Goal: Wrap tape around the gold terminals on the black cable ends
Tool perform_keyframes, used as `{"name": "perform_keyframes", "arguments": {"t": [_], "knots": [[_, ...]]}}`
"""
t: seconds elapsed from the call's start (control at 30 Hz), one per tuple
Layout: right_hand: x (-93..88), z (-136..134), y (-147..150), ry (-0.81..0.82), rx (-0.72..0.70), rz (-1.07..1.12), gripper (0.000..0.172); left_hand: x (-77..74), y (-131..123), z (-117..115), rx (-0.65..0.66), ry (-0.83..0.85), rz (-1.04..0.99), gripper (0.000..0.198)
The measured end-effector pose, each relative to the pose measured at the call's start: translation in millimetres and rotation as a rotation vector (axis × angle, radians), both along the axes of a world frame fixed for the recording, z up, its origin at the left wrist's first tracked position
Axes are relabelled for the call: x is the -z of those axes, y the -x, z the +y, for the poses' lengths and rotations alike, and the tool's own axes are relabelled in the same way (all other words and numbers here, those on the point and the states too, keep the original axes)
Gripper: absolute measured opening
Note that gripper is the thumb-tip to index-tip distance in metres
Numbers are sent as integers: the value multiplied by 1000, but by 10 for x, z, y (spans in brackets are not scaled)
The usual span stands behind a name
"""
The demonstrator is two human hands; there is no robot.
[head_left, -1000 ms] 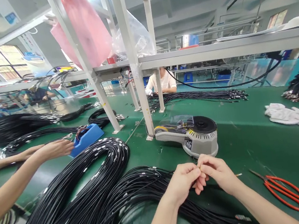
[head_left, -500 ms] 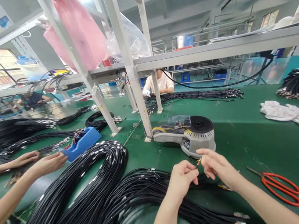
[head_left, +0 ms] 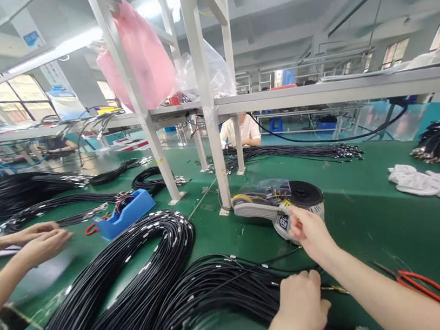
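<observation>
My left hand (head_left: 303, 303) is closed, knuckles up, over the right part of a bundle of black cables (head_left: 219, 274); its fingertips are hidden beneath it. In front of the grey tape dispenser (head_left: 261, 211), my right hand (head_left: 311, 234) has its fingers curled together near the machine's front. Whatever those fingers hold is too small to make out. One black cable stretches toward the right hand and ends just below it. Beyond my left hand lies a cable end with yellow tape (head_left: 335, 289).
Red-handled scissors (head_left: 426, 289) lie at the right, with white gloves (head_left: 431, 182) farther back. Another cable coil (head_left: 137, 275) and a blue tape holder (head_left: 126, 213) are at the left, near a co-worker's hands (head_left: 42, 242). Shelf posts (head_left: 210, 133) rise behind the dispenser.
My left hand has left the cable end and moved down onto the bundle. My right hand has reached up to the dispenser. The co-worker's hands have drawn back from the blue holder.
</observation>
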State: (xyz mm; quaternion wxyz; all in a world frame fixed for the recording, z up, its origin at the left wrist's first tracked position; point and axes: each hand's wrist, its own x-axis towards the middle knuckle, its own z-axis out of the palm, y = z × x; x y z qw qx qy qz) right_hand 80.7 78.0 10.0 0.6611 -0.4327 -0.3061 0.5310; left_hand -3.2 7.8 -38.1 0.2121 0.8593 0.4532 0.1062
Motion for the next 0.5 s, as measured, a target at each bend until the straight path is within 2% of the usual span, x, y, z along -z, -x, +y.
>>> {"name": "perform_keyframes", "arguments": {"t": [0.1, 0.23, 0.4, 0.5], "knots": [[16, 199, 132, 44, 83, 30, 29, -2, 8, -12, 10, 20, -11, 25], [49, 321, 188, 52, 137, 36, 30, -13, 8, -24, 25, 51, -28, 27], [51, 373, 185, -13, 168, -29, 28, -73, 14, -35, 59, 85, -6, 32], [22, 276, 241, -63, 129, -110, 30, -89, 5, -27, 71, 90, 8, 34]]}}
